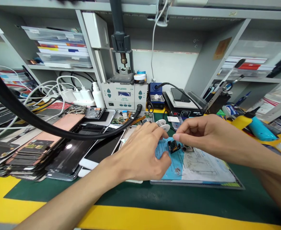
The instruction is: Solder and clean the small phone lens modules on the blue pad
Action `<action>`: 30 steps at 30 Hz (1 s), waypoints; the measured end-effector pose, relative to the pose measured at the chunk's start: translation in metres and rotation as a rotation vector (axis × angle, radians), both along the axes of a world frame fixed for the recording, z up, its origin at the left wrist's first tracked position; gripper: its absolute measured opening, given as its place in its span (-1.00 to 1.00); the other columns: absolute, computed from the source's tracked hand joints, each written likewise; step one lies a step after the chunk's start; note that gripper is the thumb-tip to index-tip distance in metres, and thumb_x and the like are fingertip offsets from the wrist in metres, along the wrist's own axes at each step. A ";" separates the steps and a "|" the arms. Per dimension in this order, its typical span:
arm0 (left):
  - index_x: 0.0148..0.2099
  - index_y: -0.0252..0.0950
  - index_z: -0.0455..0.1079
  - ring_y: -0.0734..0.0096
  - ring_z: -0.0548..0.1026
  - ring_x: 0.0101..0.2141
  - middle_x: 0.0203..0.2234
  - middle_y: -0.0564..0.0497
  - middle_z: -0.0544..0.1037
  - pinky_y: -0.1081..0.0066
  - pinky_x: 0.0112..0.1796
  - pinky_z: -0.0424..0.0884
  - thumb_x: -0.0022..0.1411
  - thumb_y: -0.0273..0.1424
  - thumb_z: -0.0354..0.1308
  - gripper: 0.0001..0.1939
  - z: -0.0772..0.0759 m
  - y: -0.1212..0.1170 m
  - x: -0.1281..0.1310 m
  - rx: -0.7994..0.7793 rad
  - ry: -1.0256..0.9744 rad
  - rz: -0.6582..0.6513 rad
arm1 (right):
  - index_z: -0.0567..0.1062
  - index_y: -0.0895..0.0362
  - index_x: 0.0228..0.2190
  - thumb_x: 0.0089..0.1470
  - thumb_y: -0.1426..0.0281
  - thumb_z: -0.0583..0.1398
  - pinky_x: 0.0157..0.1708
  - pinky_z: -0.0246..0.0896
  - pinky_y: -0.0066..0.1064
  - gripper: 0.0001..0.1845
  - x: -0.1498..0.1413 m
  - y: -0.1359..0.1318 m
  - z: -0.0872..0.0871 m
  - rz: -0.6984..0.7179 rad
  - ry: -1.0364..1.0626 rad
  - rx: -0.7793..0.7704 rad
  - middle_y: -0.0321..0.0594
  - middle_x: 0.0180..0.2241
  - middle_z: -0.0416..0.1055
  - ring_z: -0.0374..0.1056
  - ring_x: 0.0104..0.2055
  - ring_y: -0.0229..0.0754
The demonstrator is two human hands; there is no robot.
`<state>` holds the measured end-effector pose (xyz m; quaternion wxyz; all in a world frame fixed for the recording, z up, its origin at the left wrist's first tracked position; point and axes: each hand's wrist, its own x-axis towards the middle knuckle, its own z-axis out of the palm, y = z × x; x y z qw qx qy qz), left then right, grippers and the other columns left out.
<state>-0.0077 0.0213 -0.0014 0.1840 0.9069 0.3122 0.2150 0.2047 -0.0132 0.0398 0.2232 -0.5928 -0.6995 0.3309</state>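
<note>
Worked Over a Small Black Part (173, 147) on a Printed Sheet (209, 174)

Saw closest a yellow strip (155, 218) along the near edge of the surface (121, 196), ahead of a broad green area. Found the printed sheet lying on the green, blue toward the left and white toward the right. Spotted a silvery piece (177, 171) on the blue portion, too small to identify.

Held the left hand (140, 156) by the left side of the sheet, with fingers loosely spread and thumb apart. Held the right hand (202, 135) above the far part of the sheet, with thumb and index finger close together; could not tell whether touching each other or gripping something tiny. Saw the black part on the sheet between both hands, just left of a small metallic piece (188, 149).

Noted a dark phone (71, 153) and a pile of phone panels (32, 153) to the left, beneath an arching black hose (83, 135). Noticed a white disc (163, 124) just beyond the left fingers.

Saw farther back a white bottle (98, 97) beside a grey control unit (116, 103), and to the right a black device (178, 111) under another phone (180, 95). Made out, farthest off, grey shelving (176, 38) with clear plastic boxes (56, 35).
</note>
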 end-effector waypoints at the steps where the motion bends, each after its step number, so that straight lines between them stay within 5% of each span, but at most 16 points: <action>1: -0.01 -0.30 0.39 0.08 0.41 -0.07 -0.16 -0.09 0.47 0.09 0.00 0.33 0.19 -0.34 0.14 -0.69 -0.001 0.000 0.000 -0.004 -0.011 0.001 | 0.59 0.14 -0.42 0.06 0.04 0.34 -0.56 -0.05 -0.44 -0.61 0.000 0.000 0.000 0.002 0.015 -0.002 -0.29 -0.57 0.34 0.08 -0.51 -0.28; 6: -0.09 -0.29 0.40 0.13 0.41 -0.16 -0.24 -0.04 0.43 0.13 -0.12 0.35 0.22 -0.28 0.19 -0.75 -0.004 -0.002 0.002 -0.031 -0.089 -0.002 | 0.60 0.14 -0.43 0.05 0.05 0.35 -0.57 -0.04 -0.45 -0.62 -0.002 0.000 0.002 -0.005 0.065 0.008 -0.28 -0.57 0.35 0.10 -0.51 -0.28; 18: -0.23 -0.27 0.39 0.28 0.46 -0.13 -0.23 0.00 0.50 0.28 -0.08 0.37 0.20 -0.60 0.09 -0.84 0.002 -0.003 0.007 -0.187 -0.317 -0.106 | 0.58 0.13 -0.39 0.15 0.12 0.28 -0.57 -0.08 -0.44 -0.68 0.002 -0.001 -0.005 0.058 0.115 0.009 -0.33 -0.55 0.29 0.08 -0.50 -0.29; 30: -0.18 -0.25 0.41 0.28 0.43 -0.29 -0.35 0.02 0.43 0.27 -0.27 0.35 0.22 -0.39 0.14 -0.89 0.000 -0.005 0.008 -0.243 -0.187 -0.014 | 0.60 0.12 -0.39 0.13 0.17 0.30 -0.55 -0.06 -0.44 -0.74 0.000 -0.002 -0.003 0.062 0.148 0.027 -0.33 -0.54 0.30 0.09 -0.49 -0.29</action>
